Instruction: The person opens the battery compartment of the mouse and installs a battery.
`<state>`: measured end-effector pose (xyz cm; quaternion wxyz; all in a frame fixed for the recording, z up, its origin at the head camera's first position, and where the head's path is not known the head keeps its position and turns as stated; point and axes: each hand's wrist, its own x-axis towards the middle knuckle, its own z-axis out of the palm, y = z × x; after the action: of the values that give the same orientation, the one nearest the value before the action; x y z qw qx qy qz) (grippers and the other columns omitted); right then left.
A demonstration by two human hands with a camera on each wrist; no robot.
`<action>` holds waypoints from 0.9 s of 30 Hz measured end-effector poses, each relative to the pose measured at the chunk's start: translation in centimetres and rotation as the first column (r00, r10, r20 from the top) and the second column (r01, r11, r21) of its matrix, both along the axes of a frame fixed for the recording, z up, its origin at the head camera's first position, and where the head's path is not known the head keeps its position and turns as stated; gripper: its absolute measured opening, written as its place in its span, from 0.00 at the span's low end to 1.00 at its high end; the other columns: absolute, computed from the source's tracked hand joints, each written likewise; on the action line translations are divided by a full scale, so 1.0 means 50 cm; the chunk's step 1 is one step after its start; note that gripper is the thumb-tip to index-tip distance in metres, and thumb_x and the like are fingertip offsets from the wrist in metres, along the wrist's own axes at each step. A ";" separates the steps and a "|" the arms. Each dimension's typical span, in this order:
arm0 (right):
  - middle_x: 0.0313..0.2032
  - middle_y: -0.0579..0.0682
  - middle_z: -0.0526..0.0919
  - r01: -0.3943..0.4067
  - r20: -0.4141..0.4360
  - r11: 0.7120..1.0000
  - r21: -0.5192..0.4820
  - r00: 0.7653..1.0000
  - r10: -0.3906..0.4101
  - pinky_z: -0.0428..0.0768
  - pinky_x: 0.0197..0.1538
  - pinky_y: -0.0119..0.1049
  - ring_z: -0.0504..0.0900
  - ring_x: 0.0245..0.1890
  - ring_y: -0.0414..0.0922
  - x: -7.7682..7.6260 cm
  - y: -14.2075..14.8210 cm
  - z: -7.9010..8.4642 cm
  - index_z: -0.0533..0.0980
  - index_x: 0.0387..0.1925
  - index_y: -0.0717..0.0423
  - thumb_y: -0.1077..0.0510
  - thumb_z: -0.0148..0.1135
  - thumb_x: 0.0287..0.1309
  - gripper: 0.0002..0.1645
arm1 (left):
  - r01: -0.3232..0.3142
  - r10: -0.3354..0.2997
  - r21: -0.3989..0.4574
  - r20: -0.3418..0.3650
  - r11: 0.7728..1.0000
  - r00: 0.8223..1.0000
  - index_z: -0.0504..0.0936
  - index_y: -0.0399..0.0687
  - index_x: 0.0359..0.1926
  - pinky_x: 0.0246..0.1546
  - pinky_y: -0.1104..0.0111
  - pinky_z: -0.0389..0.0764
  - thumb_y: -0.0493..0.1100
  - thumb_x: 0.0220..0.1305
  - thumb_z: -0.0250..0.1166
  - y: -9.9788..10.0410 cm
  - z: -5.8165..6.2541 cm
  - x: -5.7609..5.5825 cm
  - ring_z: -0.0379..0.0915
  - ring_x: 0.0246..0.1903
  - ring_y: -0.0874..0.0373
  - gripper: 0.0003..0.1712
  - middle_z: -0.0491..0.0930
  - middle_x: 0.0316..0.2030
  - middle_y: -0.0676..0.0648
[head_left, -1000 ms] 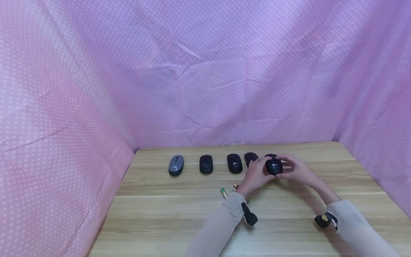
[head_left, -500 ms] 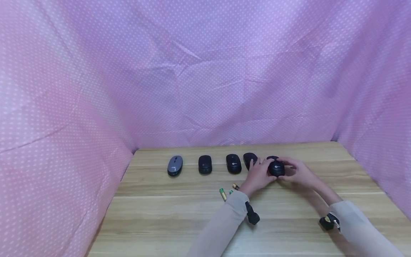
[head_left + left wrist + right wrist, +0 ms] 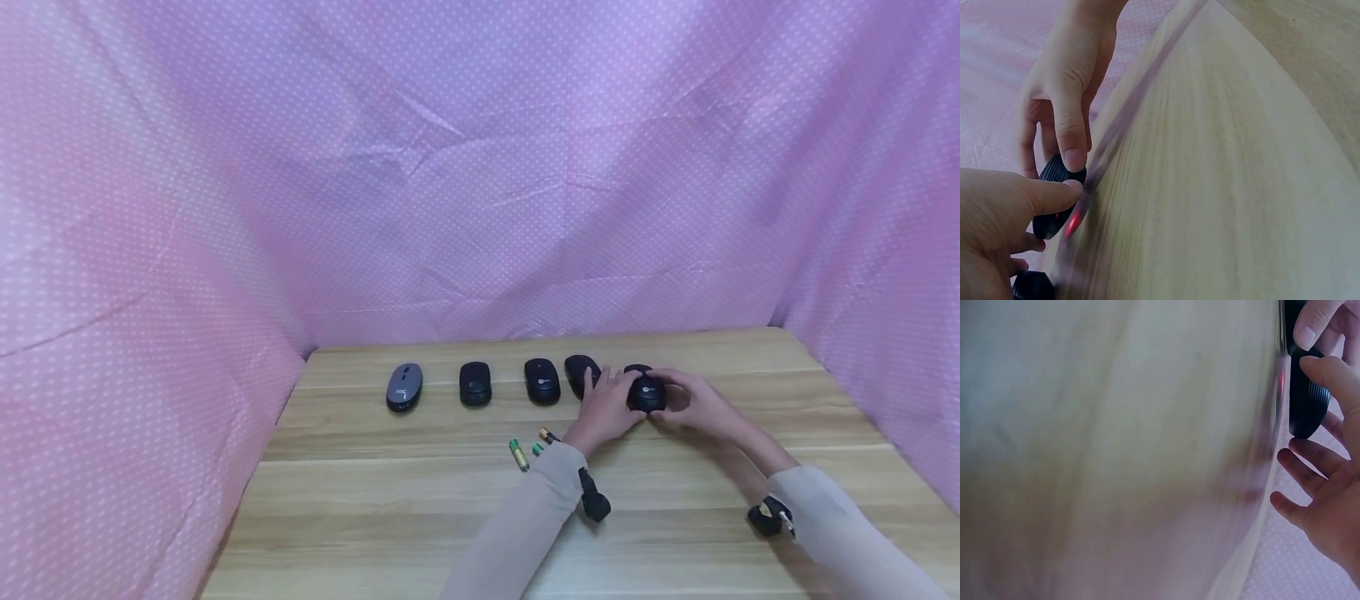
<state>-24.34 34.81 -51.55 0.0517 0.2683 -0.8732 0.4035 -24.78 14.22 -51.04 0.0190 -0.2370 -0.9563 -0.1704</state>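
Observation:
A black computer mouse (image 3: 647, 393) is at the right end of a row of mice, gripped from both sides. My left hand (image 3: 606, 408) holds its left side, and my right hand (image 3: 697, 404) holds its right. In the left wrist view, both thumbs press the ribbed near edge of the mouse (image 3: 1062, 167), and a red light glows on the table beneath it. Fingers of the right hand (image 3: 1335, 494) are spread around the mouse (image 3: 1307, 403) in the right wrist view. Another black mouse (image 3: 579, 372) lies tilted just left, partly behind my left fingers.
Further left stand two black mice, one nearer (image 3: 542, 382) and one farther (image 3: 476, 384), then a grey mouse (image 3: 405, 387). Several batteries, including a green-and-gold battery (image 3: 518, 455), lie beside my left wrist. Pink dotted cloth (image 3: 450, 208) hangs behind the wooden table (image 3: 360, 517).
Both hands and the held mouse have shifted slightly right, away from the neighbouring mouse. The head view has drifted a little, and more of the batteries shows beside the left sleeve.

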 end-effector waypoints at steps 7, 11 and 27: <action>0.63 0.73 0.74 0.004 0.079 1.000 0.024 0.997 -0.006 0.68 0.60 0.13 0.75 0.61 0.69 -0.004 -0.001 0.001 0.71 0.65 0.68 0.67 0.78 0.49 0.41 | -0.027 0.027 -0.027 0.013 0.999 1.000 0.67 0.65 0.73 0.80 0.51 0.48 0.60 0.66 0.68 0.004 -0.002 -0.001 0.58 0.77 0.53 0.38 0.71 0.72 0.52; 0.62 0.75 0.74 -0.018 0.075 1.000 0.020 0.997 0.017 0.65 0.60 0.11 0.72 0.61 0.72 -0.003 -0.004 0.005 0.71 0.64 0.69 0.67 0.77 0.50 0.40 | -0.025 0.026 -0.043 0.013 0.999 1.000 0.68 0.65 0.73 0.80 0.51 0.48 0.60 0.66 0.68 0.008 -0.005 -0.004 0.57 0.77 0.53 0.37 0.71 0.72 0.52; 0.61 0.72 0.77 0.053 0.077 0.989 0.137 0.995 -0.064 0.67 0.65 0.19 0.73 0.63 0.71 -0.006 -0.016 0.026 0.72 0.63 0.69 0.63 0.80 0.48 0.41 | -0.017 0.017 -0.018 -0.001 1.000 1.000 0.71 0.64 0.71 0.80 0.50 0.51 0.57 0.65 0.70 0.002 -0.008 -0.013 0.59 0.76 0.52 0.35 0.74 0.69 0.54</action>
<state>-24.63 34.01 -50.25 0.0097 0.2288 -0.9073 0.3526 -25.41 14.34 -51.42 0.0188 -0.2290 -0.9598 -0.1615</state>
